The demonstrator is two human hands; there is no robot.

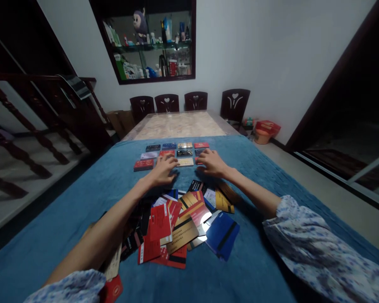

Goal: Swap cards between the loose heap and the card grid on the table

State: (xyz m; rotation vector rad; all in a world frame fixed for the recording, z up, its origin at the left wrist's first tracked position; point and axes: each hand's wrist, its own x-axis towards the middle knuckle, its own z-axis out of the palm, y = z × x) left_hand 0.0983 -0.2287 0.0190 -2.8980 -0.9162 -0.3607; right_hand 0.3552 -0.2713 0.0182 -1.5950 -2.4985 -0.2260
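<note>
While the left hand (164, 170) curves over the rows of cards (185, 153) at the frame's centre, the right hand (212, 163) reaches over their right end; whether the bent fingers of either grip a card, I cannot tell. A loose card pile (183, 234) spreads across the lower centre, on a blue cloth (104, 181).

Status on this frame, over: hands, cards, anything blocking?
Left hand and right hand at the laid-out cards, grip unclear. Loose card pile: overlapping, mixed colours. Left forearm blocks view of some loose cards.
</note>
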